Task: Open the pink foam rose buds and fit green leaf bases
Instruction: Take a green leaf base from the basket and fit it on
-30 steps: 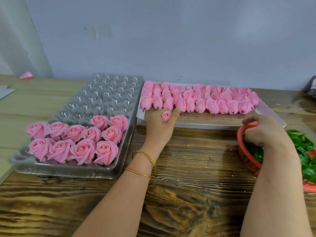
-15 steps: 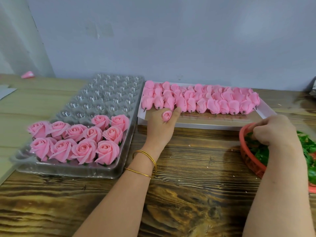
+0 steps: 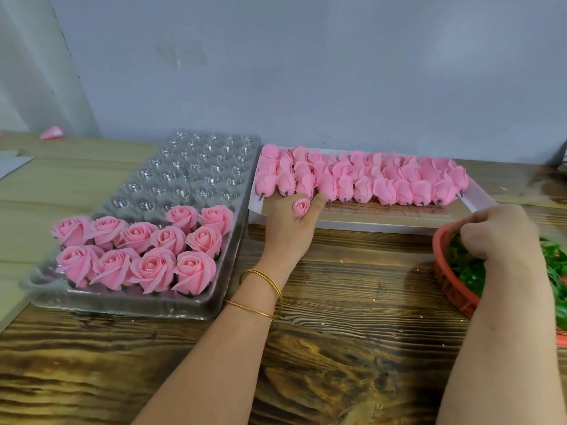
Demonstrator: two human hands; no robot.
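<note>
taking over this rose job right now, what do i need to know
Left hand holds one bud at the front of the white tray.
Right hand is curled in the red basket of leaf bases; whether it grips one is hidden.
Done: eleven opened roses sit at the near end of the clear tray.
Left: the rows of closed buds in the white tray, starting with the held one.

No readable text, label or number shows anywhere.
</note>
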